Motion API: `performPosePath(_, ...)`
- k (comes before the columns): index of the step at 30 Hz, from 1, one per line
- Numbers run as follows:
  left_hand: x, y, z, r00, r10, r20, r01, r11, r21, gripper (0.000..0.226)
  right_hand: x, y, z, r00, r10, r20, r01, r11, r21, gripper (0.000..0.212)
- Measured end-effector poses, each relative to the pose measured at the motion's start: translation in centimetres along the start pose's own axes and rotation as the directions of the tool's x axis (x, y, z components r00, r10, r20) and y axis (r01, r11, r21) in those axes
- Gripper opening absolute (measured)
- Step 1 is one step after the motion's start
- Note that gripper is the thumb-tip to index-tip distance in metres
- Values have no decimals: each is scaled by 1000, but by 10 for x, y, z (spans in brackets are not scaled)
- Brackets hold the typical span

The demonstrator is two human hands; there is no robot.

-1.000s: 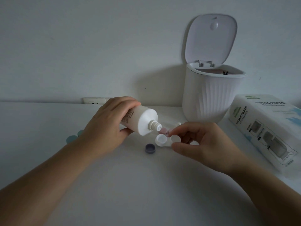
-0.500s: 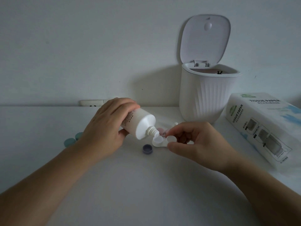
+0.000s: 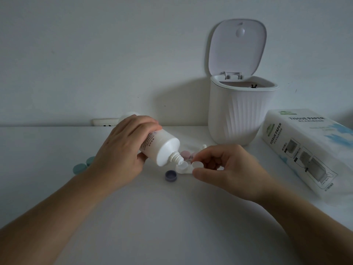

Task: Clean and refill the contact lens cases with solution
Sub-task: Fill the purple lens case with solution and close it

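Nearest the camera: two bare forearms angling in from the lower corners over a broad bare stretch of white table [image 3: 172, 217], wide free surface between them.

Past that bare stretch, near the table's middle: white contact lens case [image 3: 186, 167], two round wells side by side, both uncapped, resting on the tabletop. Just left of it, apart, a small blue-grey cap [image 3: 171, 175] lying open side up.

Right hand [image 3: 227, 169] curled beside the case, thumb and forefinger pinching the right well, remaining fingers folded under. Left hand [image 3: 122, 150] wrapped round a white solution bottle [image 3: 162, 148], fingers over the top, thumb beneath; bottle tipped down to the right, uncapped nozzle directly over the left well, touching or nearly so, hard to tell which.

Just behind the case, partly hidden by nozzle and fingers: pink caps [image 3: 185, 155]. Left of the left wrist, near it: two teal caps [image 3: 84, 165].

Farther back on the right: tissue paper pack [image 3: 305, 150] lying angled near the table's right edge. Behind, at the wall: white ribbed bin [image 3: 238, 119], lid standing upright. At the table's back edge, behind the left hand: wall socket [image 3: 104, 122].
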State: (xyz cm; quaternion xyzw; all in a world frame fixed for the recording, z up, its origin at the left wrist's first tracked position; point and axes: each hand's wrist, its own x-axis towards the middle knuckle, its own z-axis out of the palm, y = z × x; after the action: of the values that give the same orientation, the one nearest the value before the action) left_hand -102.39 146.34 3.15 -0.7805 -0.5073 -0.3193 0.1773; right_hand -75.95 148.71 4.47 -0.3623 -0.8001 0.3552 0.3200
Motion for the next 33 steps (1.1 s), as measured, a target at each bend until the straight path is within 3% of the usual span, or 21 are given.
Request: performPosePath(33,1,0,-1,1000,-2,-24,2,1000,25,68,-3,-8,0,1000,-1,17,1,999,34,16)
